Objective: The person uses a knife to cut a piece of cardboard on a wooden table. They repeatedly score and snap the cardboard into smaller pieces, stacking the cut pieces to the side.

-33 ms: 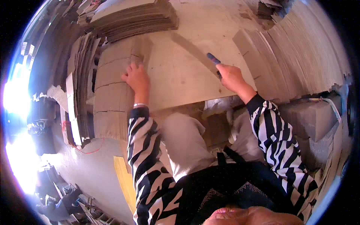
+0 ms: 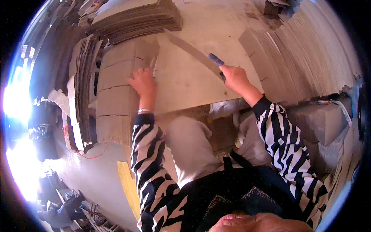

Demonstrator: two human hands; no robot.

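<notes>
Left hand (image 2: 143, 83) pressing flat, fingers spread, steadying cardboard sheet (image 2: 116, 100) on work board (image 2: 185, 83). Right hand (image 2: 235, 79) gripping long knife (image 2: 193, 52) by blue handle, blade angling toward sheet's edge. Cardboard stacks (image 2: 293, 54) flanking.

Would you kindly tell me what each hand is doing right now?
Left hand: open, pressing on the cardboard stack.
Right hand: closed on the knife.

Pale wooden board (image 2: 193, 83) as worktop, scored cardboard sheets (image 2: 116, 96) flat on its left part.
</notes>
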